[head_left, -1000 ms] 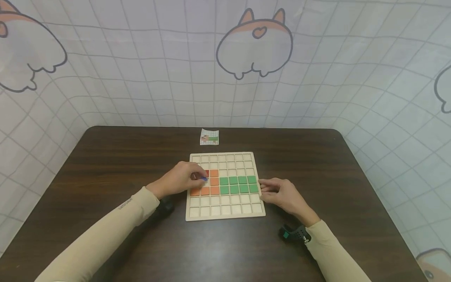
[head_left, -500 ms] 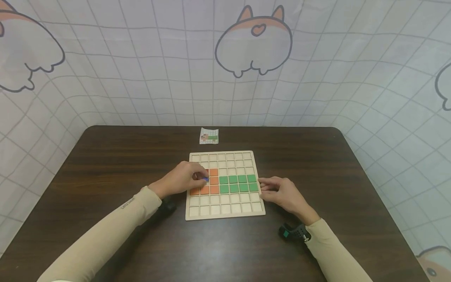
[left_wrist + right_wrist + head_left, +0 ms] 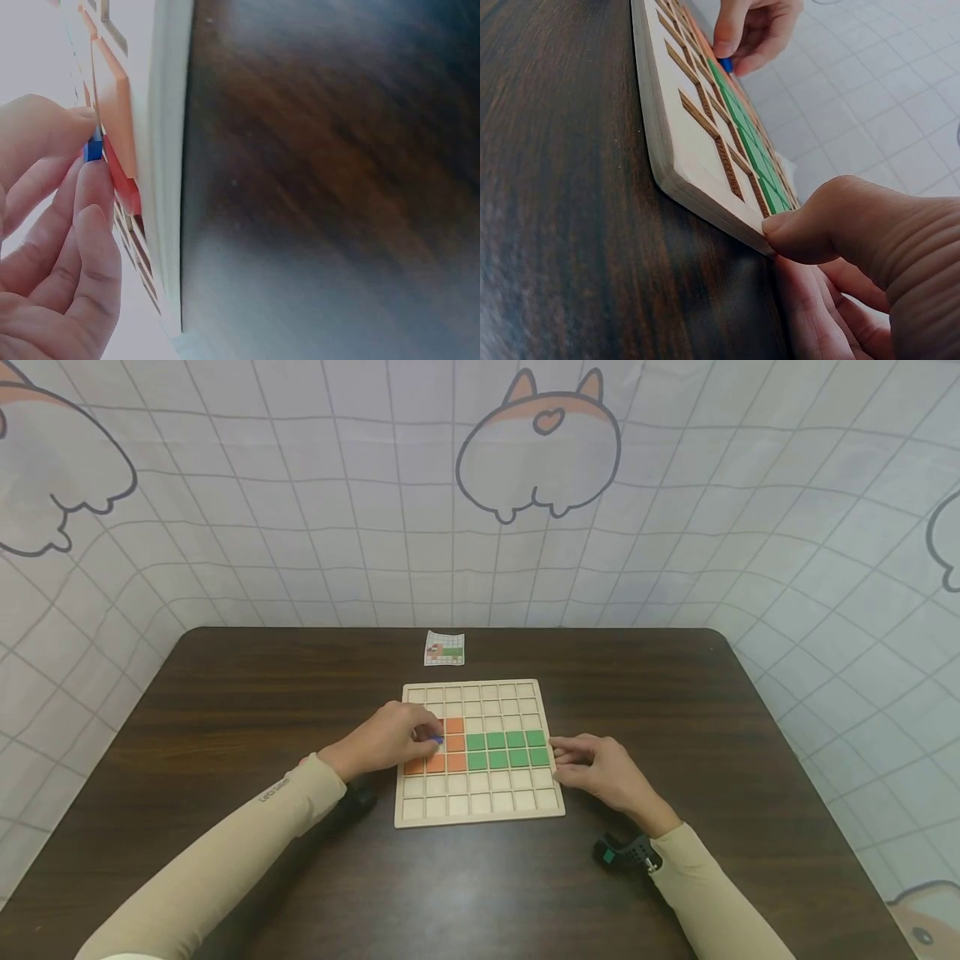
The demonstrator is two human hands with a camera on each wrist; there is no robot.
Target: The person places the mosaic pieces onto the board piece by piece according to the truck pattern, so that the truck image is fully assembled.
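A wooden grid board [image 3: 480, 806] lies on the dark table, with green tiles [image 3: 506, 750] in two rows and orange tiles [image 3: 455, 743] to their left. My left hand [image 3: 386, 739] reaches over the board's left part and pinches a small blue tile [image 3: 92, 150] between thumb and fingers, close over the squares. Beside it in the left wrist view sits a red tile [image 3: 122, 180], mostly covered by my fingers in the head view. At the board's right edge, my right hand [image 3: 600, 772] holds the rim, its thumb [image 3: 787, 229] on the edge and the other fingers lower.
A small printed picture card [image 3: 445, 648] with a coloured grid lies behind the board. Black wrist devices hang under both forearms, the right one's strap [image 3: 633, 853] near the table surface. A patterned white curtain [image 3: 375, 552] surrounds the table [image 3: 480, 893].
My left fingers have shifted very slightly over the same square, now hiding more of the red tile. The right hand stays at the board's edge. The head view has tilted a little.
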